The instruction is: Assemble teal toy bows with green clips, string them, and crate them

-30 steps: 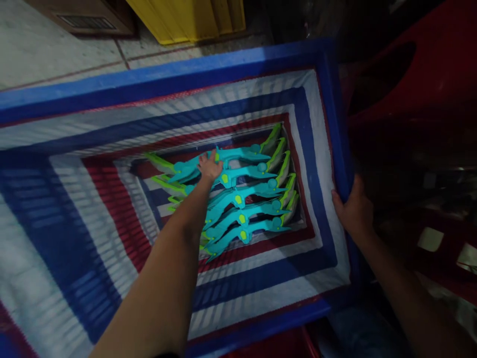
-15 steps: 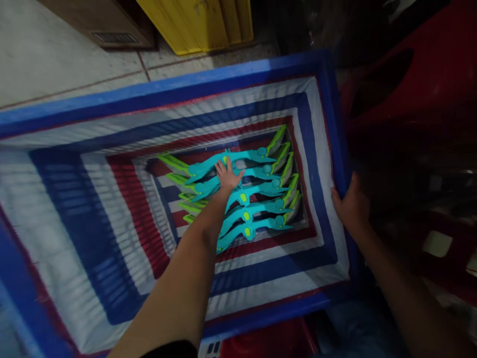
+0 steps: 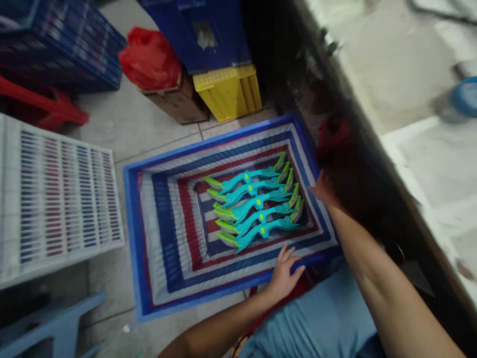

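Observation:
A blue crate point(image 3: 203, 145) lined with red, white and blue striped sheeting stands on the floor before me. Inside, several turquoise bow-shaped plastic pieces point(image 3: 257, 203) with lime-green and grey ends lie side by side in a row, nested close together. My left hand point(image 3: 286, 273) is over the crate's near rim, fingers spread, with nothing in it; whether it touches the rim I cannot tell. At the crate's right end my right hand point(image 3: 323, 189) grips the rim, thumb on the inner side and fingers partly hidden outside.
A white slatted basket point(image 3: 117, 199) stands left of the crate, and a light-blue plastic stool point(image 3: 70, 318) below it. Behind are a cardboard box point(image 3: 182, 107) under a red bag point(image 3: 151, 59), a yellow crate point(image 3: 238, 94) and dark-blue crates point(image 3: 89, 44). A worktop point(image 3: 421, 164) edges the right side.
My left hand has come off the turquoise pieces and back to the near rim. My view has widened and shifted. The right hand stays at the crate's right end.

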Available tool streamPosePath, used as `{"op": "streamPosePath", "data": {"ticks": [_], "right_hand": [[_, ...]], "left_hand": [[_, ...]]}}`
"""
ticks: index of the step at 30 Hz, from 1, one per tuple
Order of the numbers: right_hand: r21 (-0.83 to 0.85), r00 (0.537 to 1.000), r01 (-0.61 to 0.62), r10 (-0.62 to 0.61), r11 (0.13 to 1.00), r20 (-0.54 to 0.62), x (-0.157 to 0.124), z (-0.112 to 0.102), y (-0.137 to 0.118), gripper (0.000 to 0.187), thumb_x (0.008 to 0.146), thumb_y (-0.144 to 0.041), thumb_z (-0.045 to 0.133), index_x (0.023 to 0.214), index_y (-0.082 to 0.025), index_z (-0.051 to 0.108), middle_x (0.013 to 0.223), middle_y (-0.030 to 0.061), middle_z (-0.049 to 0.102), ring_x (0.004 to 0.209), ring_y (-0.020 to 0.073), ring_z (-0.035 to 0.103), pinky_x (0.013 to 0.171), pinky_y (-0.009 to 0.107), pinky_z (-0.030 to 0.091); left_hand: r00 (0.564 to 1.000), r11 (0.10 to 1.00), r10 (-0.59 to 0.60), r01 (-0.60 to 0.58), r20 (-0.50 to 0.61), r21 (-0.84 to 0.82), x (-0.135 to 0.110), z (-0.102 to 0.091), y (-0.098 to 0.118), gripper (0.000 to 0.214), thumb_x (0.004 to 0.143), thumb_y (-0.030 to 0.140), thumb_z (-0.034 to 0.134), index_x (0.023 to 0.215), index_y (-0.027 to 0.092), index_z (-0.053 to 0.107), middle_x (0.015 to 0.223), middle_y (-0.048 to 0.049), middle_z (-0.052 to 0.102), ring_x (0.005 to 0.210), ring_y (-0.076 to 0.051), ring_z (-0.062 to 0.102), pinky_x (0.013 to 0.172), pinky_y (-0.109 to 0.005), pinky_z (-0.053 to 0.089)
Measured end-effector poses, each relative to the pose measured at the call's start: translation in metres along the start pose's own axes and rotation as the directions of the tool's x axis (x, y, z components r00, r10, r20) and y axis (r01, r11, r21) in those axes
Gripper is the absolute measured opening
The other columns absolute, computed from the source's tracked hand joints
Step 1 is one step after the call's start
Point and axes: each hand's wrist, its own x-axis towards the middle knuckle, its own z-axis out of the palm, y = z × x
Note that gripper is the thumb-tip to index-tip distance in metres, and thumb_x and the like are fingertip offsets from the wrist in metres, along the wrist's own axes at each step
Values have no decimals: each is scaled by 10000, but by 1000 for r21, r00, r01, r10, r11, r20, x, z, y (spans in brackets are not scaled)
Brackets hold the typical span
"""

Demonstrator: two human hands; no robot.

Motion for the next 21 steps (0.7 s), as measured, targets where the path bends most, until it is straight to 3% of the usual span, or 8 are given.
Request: {"op": "streamPosePath", "data": {"ticks": [4,7,9,11,14,17,19,21], "right_hand": [[218,986,147,-126,965,-109,-117,-17,13,512,894,-312,565,1358,-102,503,1423,230,463,1286,294,499,1034,408,442],[277,887,322,-187,905,-422,-232,-16,60,304,907,-285,545,1175,-186,647,1247,128,626,1207,227,554,1044,383,452],[291,770,294,-45,911,-636,-314,-5,105,262,928,-291,500,1097,-204,680,1131,113,675,1134,232,586,1013,434,472],[430,652,14,318,903,-688,-402,18,156,254,922,-303,499,1060,-215,693,1066,96,697,1073,231,609,980,436,487],[732,273,-466,867,497,-416,-549,84,213,286,892,-319,499,1060,-194,694,1058,91,709,1004,223,640,921,390,512],[813,-78,-577,986,73,-145,-676,178,213,286,884,-310,476,970,-162,705,905,95,725,876,229,668,815,371,532],[819,-178,-570,983,-74,-35,-726,239,187,239,884,-316,521,829,-168,700,756,70,697,789,213,667,758,341,526],[825,-205,-548,978,-138,27,-750,291,159,219,888,-349,584,792,-174,673,735,36,671,750,173,655,735,313,519]], "left_hand": [[995,997,45,-39,-91,63,3,-17,11,223,864,300,527,972,250,716,1167,-88,702,1255,-237,551,1092,-442,429],[984,982,162,-153,-75,115,25,-26,30,291,875,283,437,938,214,713,1036,-85,747,1017,-217,678,955,-395,522],[967,948,255,-256,29,191,38,-23,53,362,879,320,380,945,177,706,1013,-107,750,981,-227,688,903,-381,538],[932,894,336,-362,139,263,44,-11,82,442,860,370,342,935,118,697,989,-156,744,975,-264,688,878,-394,539],[833,783,441,-539,335,310,34,17,120,521,787,481,375,930,92,690,977,-186,738,954,-301,685,864,-404,530],[681,632,502,-710,534,312,5,38,137,508,680,590,486,852,166,707,906,-132,754,883,-303,689,809,-387,533],[589,526,537,-793,603,307,-19,45,139,473,661,606,519,807,199,711,884,-110,755,868,-298,687,809,-386,531],[509,433,594,-855,623,285,-47,51,137,444,672,594,531,786,204,708,901,-112,751,901,-299,680,859,-399,522]]}}
